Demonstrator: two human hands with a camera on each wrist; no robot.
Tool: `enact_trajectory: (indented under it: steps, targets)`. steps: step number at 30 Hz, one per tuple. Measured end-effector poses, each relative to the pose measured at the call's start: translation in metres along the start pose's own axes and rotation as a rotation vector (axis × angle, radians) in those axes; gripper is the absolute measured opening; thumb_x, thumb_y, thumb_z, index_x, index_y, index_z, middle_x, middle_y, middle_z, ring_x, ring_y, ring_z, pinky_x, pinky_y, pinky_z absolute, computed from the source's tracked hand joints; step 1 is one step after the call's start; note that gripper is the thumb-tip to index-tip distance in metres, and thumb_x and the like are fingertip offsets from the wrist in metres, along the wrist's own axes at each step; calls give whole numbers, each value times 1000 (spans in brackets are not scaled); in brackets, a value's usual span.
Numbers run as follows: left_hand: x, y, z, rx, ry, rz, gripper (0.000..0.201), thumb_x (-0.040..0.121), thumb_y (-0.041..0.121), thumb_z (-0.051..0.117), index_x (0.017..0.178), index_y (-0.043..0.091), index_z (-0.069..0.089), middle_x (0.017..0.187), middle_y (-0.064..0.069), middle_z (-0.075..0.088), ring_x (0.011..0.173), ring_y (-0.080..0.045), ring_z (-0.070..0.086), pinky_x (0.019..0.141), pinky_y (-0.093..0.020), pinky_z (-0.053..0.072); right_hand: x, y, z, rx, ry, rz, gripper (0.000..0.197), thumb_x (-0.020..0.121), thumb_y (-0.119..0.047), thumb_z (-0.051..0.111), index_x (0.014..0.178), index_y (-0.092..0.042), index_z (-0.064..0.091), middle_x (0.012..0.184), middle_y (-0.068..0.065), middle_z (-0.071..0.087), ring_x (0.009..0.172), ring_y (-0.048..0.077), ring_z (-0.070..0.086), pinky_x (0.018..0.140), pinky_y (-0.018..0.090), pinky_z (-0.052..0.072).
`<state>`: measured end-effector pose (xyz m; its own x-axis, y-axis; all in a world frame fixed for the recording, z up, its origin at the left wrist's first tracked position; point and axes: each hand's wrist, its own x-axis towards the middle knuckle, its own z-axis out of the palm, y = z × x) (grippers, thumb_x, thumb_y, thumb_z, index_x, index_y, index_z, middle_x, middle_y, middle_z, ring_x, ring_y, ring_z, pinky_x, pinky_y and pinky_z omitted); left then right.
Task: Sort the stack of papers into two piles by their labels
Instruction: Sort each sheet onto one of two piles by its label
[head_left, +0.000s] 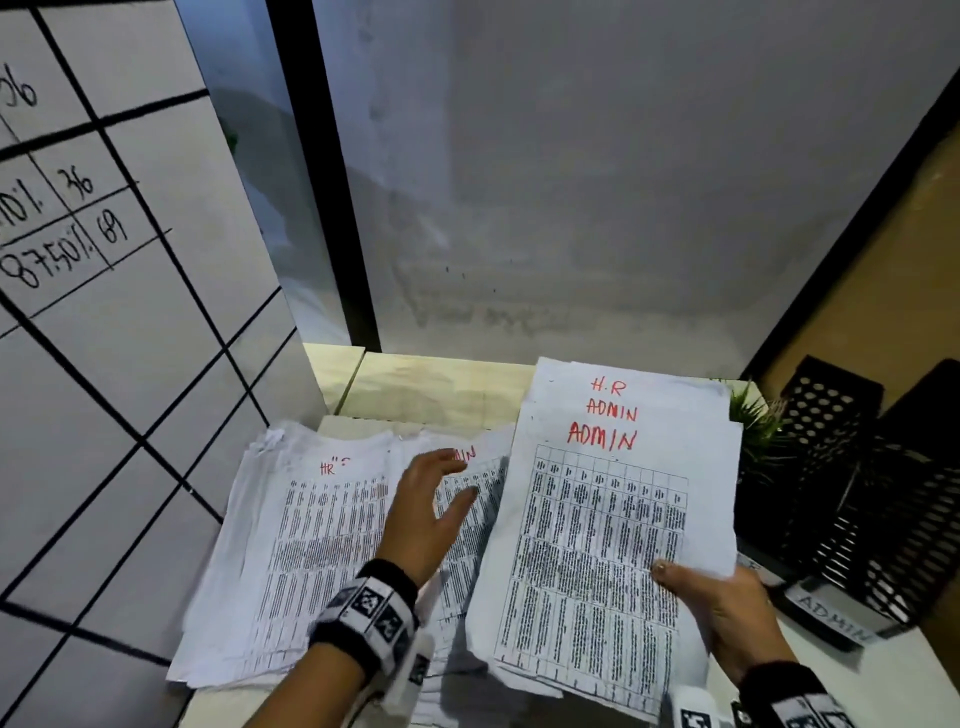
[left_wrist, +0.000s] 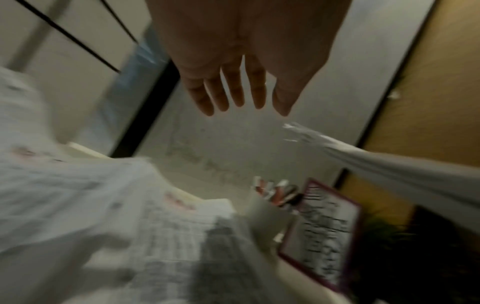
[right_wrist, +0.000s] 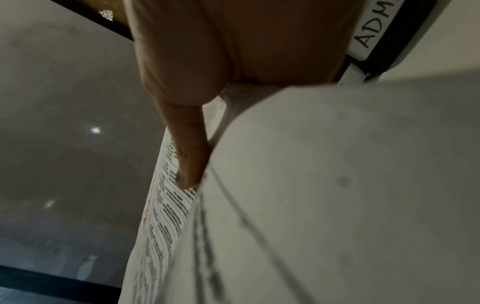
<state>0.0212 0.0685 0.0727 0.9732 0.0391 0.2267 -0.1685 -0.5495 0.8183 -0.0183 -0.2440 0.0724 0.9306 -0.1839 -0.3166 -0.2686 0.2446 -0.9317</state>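
Wrist-banded, the left hand (head_left: 423, 514) hovers with fingers (left_wrist: 235, 90) spread wide, holding nothing, above the HR pile (head_left: 306, 540) and ADMIN pile (head_left: 467, 499) on the surface (head_left: 415, 387); rightward, the right hand (head_left: 727, 613) pinches the lifted stack (head_left: 608, 514) at its lower right edge, thumb on top.

An office desk: labelled paper trays (head_left: 852, 499), a pen cup (left_wrist: 270, 207), printed tables (head_left: 597, 561).

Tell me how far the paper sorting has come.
Partly done. Two piles of printed white sheets lie on the desk: the HR pile and the ADMIN pile. The right hand holds the unsorted stack, its top sheet marked ADMIN, with ADMIN and H.R sheets behind. The left hand hovers open.
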Motion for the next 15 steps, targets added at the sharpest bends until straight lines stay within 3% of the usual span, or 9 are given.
enact_trajectory:
  steps: [2,4,8,11,15]
  targets:
    - [-3,30,23,-68,37,81,19,89,26,64,107,22,61,114,11,56,111,4,49,92,-19,41,-1,0,-2,-7,2,8,42,53,5,77,92,11,66,78,19,74,62,23,70,52,27,55]
    - [-7,53,39,-163,34,12,21,86,24,69,105,23,60,108,12,56,103,11,50,85,-11,43,-2,-1,-5,-13,0,10,36,61,10,75,96,9,65,79,18,74,65,24,71,56,29,56]
    - [-5,65,56,-282,106,-236,34,75,21,79,102,23,58,102,10,58,94,1,56,80,-20,49,-6,-1,-9,6,5,-16,42,57,9,74,97,6,65,84,18,73,69,24,71,60,29,58]
    - [1,58,58,-323,163,-365,35,71,18,83,96,22,59,96,8,60,87,-8,59,77,-27,51,-6,-2,-12,7,7,-17,41,59,9,75,99,4,66,87,19,74,74,27,71,67,35,58]
    - [0,56,57,-429,184,-407,24,71,6,81,83,20,65,72,3,65,68,-12,59,68,-23,52,-7,-3,-12,-13,12,-3,41,59,7,78,98,6,66,87,20,73,81,35,69,81,45,55]
